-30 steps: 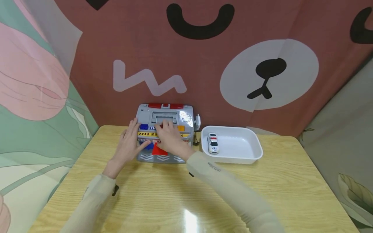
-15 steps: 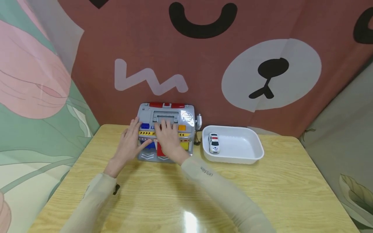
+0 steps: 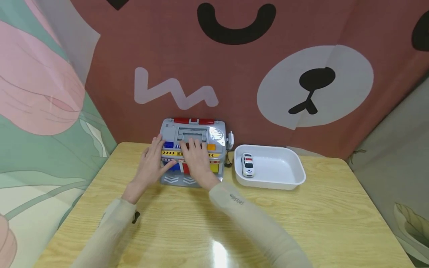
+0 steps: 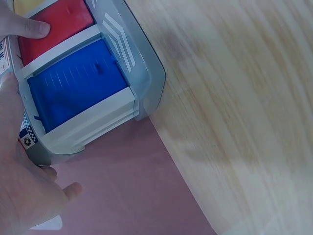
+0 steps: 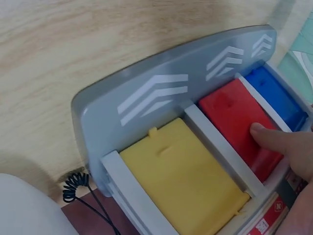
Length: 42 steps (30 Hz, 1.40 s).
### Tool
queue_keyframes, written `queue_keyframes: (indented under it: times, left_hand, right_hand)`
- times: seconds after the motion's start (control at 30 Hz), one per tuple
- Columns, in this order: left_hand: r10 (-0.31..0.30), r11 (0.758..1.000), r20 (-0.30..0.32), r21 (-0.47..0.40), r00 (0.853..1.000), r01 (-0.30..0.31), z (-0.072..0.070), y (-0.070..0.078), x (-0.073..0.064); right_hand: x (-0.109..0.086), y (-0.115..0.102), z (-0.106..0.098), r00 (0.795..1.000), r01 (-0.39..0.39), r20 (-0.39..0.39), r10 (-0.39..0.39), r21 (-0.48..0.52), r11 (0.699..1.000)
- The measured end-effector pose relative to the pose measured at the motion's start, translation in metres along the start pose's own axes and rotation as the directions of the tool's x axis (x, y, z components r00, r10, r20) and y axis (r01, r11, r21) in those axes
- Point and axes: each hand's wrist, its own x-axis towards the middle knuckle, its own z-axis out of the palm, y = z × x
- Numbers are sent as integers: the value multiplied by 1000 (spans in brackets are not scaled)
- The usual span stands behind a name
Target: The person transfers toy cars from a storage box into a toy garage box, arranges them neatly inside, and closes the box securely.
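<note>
A grey toy garage point(image 3: 170, 132) with red lights on its roof stands at the back of the table. My left hand point(image 3: 147, 167) lies along its left side, fingers straight and thumb pointing inward across the front. My right hand point(image 3: 198, 163) rests over the middle of the front, fingers extended on the panel below the handle. In the right wrist view, its thumb touches the red door point(image 5: 234, 115), which sits flush in its frame. The blue door point(image 4: 78, 83) and the yellow door point(image 5: 181, 171) are closed on either side. From the head, my right hand partly covers the red door.
A white tray point(image 3: 278, 183) stands right of the garage, with a white toy police car point(image 3: 248, 165) at its left end. A small white handset point(image 3: 230, 140) hangs on the garage's right side, and a black coiled cord point(image 5: 76, 185) lies below. A printed cloth point(image 3: 234, 74) hangs behind.
The red door, which slanted outward a second ago, has swung in and is now closed. My right hand has shifted slightly at the front; my left hand has stayed on the garage's side.
</note>
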Motion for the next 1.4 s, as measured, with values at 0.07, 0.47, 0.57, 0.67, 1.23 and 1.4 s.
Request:
queue_keyframes:
  times: [0.07, 0.47, 0.57, 0.67, 1.23, 1.4]
  left_hand:
    - [-3, 1000, -1, 1, 1000, 3, -1, 0, 0]
    - [3, 1000, -13, 3, 1000, -3, -3, -4, 0]
    - [5, 1000, -12, 2, 1000, -5, -3, -4, 0]
    - [3, 1000, -16, 2, 1000, -3, -2, -4, -1]
    - [10, 1000, -23, 1, 1000, -10, -1, 0, 0]
    - [14, 1000, -24, 2, 1000, -14, 0, 1, -1]
  right_hand:
    - [1, -1, 1, 1000, -5, -8, 5, -5, 1000]
    - [5, -6, 2, 999, -9, 39, 10, -19, 1000]
    - [5, -6, 2, 998, -14, 54, 14, 0, 1000]
    - [5, -5, 2, 998, -15, 54, 15, 10, 1000]
    - [-2, 3, -7, 996, 16, 90, -23, 77, 997]
    - [-9, 6, -17, 997, 2, 75, -11, 117, 993]
